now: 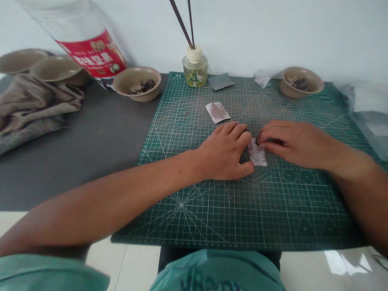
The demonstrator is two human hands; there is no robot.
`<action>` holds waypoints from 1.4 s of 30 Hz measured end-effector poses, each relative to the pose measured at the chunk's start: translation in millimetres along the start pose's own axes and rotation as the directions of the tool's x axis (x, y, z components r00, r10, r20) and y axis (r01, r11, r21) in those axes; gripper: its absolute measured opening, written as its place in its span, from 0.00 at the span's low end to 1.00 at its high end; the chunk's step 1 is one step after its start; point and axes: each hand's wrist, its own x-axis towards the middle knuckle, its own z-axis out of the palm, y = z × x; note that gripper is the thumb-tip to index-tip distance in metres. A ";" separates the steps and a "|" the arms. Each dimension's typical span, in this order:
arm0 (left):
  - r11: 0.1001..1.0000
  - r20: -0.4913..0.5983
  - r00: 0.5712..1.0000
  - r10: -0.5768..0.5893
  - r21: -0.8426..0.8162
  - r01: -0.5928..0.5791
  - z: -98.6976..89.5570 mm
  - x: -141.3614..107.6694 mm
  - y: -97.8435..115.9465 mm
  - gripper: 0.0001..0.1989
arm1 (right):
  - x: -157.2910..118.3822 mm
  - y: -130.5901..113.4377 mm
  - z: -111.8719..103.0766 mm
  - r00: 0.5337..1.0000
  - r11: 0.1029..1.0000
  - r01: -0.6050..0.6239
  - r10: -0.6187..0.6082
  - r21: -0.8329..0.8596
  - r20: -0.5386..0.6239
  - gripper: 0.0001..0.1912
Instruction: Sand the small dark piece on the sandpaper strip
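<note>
A small whitish sheet with brown smudges [257,155], which looks like a piece of sandpaper, lies on the green cutting mat [194,218]. At its left edge rests my left hand [228,151], fingers curved and thumb apart, holding nothing that shows. My right hand [287,141] comes in from the right, thumb and fingertips pinched together over the sheet. A small dark bit shows at those fingertips; its kind is hidden. Farther back lie a second smudged sheet [217,112], a grey sheet [221,81] and a small pale sheet [262,79].
Two brown bowls with small dark pieces stand at the back, a left bowl [138,85] and a right bowl [301,83]. Between them is a reed diffuser [195,68]. A red-labelled jar [91,52], more bowls and a crumpled cloth [33,105] occupy the left; plastic bags [370,117] lie right.
</note>
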 end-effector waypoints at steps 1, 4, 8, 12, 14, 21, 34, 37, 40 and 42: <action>1.000 0.000 1.000 0.003 -0.001 -0.003 0.2 -0.2 0.0 0.25 | -1.8 0.3 -2.6 0.998 0.999 0.017 -0.019 0.040 0.056 0.09; 1.000 -0.004 1.000 0.017 -0.010 -0.017 1.1 -0.9 -0.1 0.26 | -6.3 -4.9 -2.5 0.982 0.983 0.066 -0.094 0.171 0.163 0.08; 1.000 -0.024 1.000 0.016 -0.018 -0.016 1.7 -0.9 -0.8 0.24 | -1.0 -9.6 6.2 0.999 0.996 0.041 -0.043 0.084 0.018 0.09; 1.000 -0.023 1.000 0.008 -0.014 -0.008 2.3 -0.8 -1.2 0.24 | -0.4 -4.4 -0.1 0.998 0.997 -0.043 0.041 0.057 0.037 0.07; 1.000 -0.019 1.000 0.013 -0.017 -0.013 2.9 -0.9 -1.0 0.25 | -3.5 -5.9 -2.3 0.992 0.988 -0.017 -0.003 0.152 0.130 0.08; 1.000 -0.004 1.000 0.005 0.004 -0.004 1.2 0.3 -0.4 0.26 | 0.7 -8.9 3.3 0.998 0.998 -0.052 0.053 0.043 -0.028 0.07; 0.991 -0.121 0.993 0.005 -0.136 -0.022 -0.2 0.2 -2.3 0.27 | -2.9 -32.9 5.6 0.942 0.851 -0.139 0.271 0.507 -0.198 0.07; 0.966 -0.293 0.956 0.030 -0.236 -0.102 -1.2 3.1 -1.2 0.28 | -1.9 -43.4 7.9 0.892 0.630 -0.090 0.396 0.771 -0.219 0.11; 0.947 -0.455 0.889 0.057 -0.258 -0.193 -1.1 5.2 0.0 0.26 | -0.4 -54.3 13.7 0.879 0.427 -0.034 0.443 0.904 -0.176 0.12; 0.943 -0.548 0.833 0.082 -0.227 -0.242 -0.9 5.6 0.0 0.25 | 1.0 -60.2 17.1 0.875 0.339 -0.017 0.460 0.941 -0.150 0.12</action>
